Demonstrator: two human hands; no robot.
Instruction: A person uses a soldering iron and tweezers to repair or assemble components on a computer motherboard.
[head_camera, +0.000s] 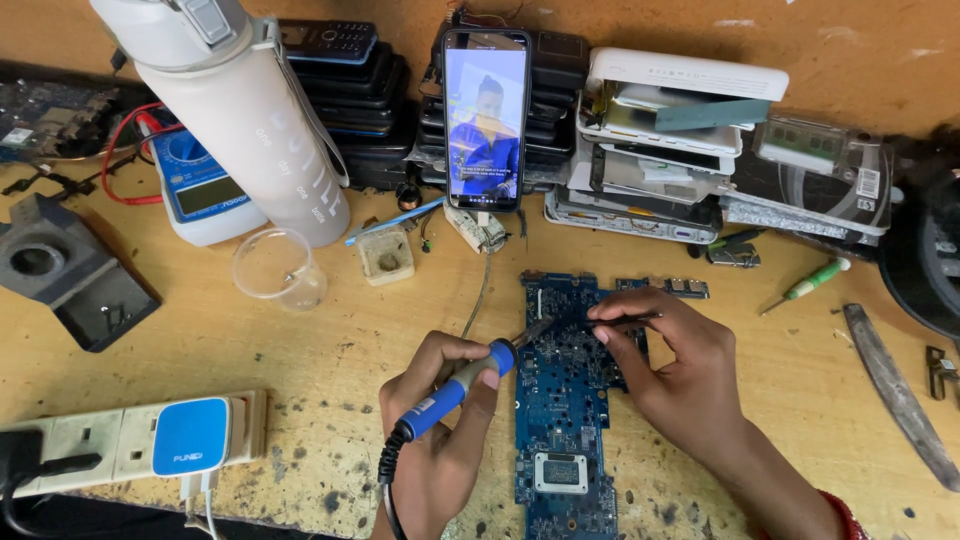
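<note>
Wooden workbench (300, 350), scarred and crowded: a white bottle (240, 110), stacked phones (350, 80) and a lit phone (485, 118) line the back edge. The blue circuit board (565, 400) lies centre-front. The left hand (440, 420) grips a blue soldering iron (470, 375) on it; the right hand (680, 370) pinches tweezers (625, 320).

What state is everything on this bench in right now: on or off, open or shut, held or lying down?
Soldering iron: held in left hand, tip on the board.
Tweezers: pinched in right hand.
Blue circuit board: lying flat, bare.
Smartphone: propped upright, screen lit.
Plastic cup: upright, looks empty.
Water bottle: lid shut.
Green screwdriver: lying unused.
</note>
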